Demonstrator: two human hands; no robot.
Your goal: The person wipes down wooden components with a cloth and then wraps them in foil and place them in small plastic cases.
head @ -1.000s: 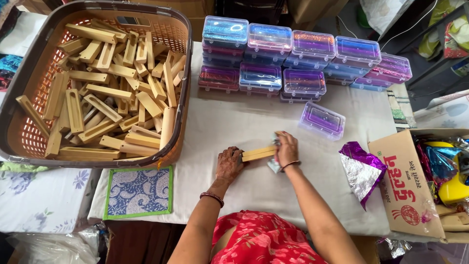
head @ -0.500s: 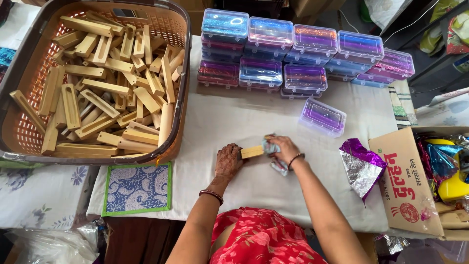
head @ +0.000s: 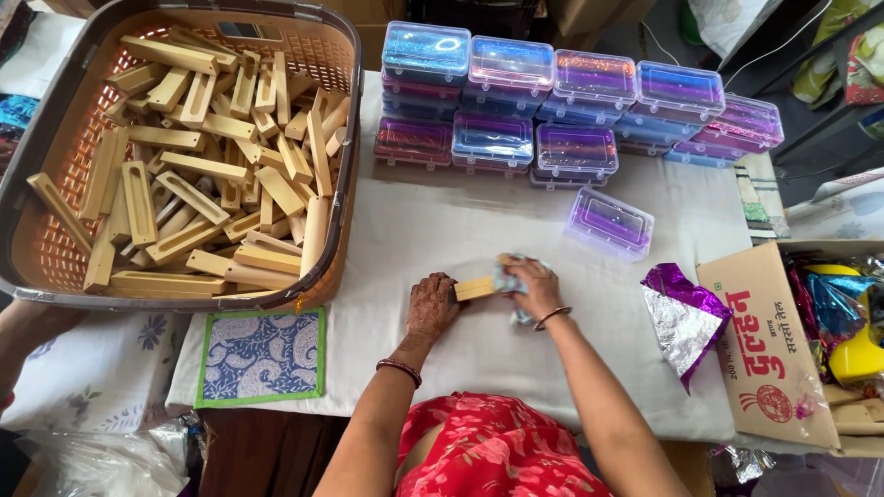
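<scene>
A short wooden block (head: 475, 288) lies on the white cloth of the table (head: 479, 230), just in front of me. My left hand (head: 431, 306) grips its left end and presses it down. My right hand (head: 532, 283) holds a crumpled shiny foil wrapper (head: 505, 274) against the block's right end, with the fingers curled over it. The block's right end is hidden under the foil and my fingers.
A large brown basket (head: 343, 198) full of several wooden blocks (head: 198, 184) fills the left. Stacked clear boxes with glittery purple and blue contents (head: 543, 101) line the back; one single box (head: 609, 221) stands apart. Purple foil (head: 681, 313) and a cardboard carton (head: 764, 340) are right; a patterned mat (head: 260, 357) left.
The block and both hands shifted slightly toward the back of the table. My right hand has pulled the foil over the block's right end.
</scene>
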